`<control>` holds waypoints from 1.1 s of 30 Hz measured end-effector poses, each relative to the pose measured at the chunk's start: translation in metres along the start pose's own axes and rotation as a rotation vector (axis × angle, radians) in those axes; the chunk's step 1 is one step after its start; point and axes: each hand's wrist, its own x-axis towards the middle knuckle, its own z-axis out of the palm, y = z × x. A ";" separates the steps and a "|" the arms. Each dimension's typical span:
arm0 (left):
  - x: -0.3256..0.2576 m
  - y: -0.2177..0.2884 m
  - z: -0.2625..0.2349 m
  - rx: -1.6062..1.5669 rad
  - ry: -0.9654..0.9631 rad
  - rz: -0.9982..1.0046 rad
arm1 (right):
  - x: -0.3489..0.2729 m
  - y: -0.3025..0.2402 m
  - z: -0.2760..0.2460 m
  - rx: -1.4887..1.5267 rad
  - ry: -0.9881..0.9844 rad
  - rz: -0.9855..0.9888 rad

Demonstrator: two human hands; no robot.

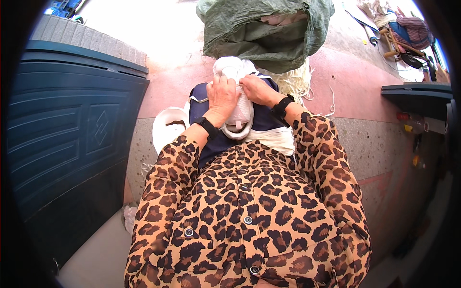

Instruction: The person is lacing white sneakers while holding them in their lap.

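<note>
Lying under both hands: white shoe

White shoe partly under both hands — green sack cut off at top edge

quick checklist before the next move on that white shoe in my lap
1. Left hand on the white shoe: ok, it lies over the upper.
2. Right hand on the shoe: ok, fingers at its front end.
3. Shoe supported: ok, it rests on the dark cloth over the lap.
4. Second white shoe within reach: ok, it lies by the left forearm.
5. Green sack open: ok, mouth faces the hands.
6. What the fingertips pinch: cannot tell, hidden by the hands.
</note>
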 end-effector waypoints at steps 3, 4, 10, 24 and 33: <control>-0.001 -0.005 -0.002 -0.019 -0.076 -0.034 | 0.000 -0.002 0.001 0.028 0.073 0.003; -0.001 -0.007 -0.005 -0.040 -0.121 -0.087 | -0.001 -0.003 0.001 0.036 0.105 0.027; -0.001 -0.017 -0.023 -0.042 -0.295 -0.177 | -0.008 -0.022 -0.012 -0.373 0.007 -0.184; -0.006 -0.050 -0.010 -0.402 -0.414 -0.205 | 0.000 -0.091 -0.017 0.142 0.047 -0.398; -0.011 -0.058 0.006 -0.457 -0.297 -0.165 | 0.014 -0.058 0.028 -0.210 0.115 0.066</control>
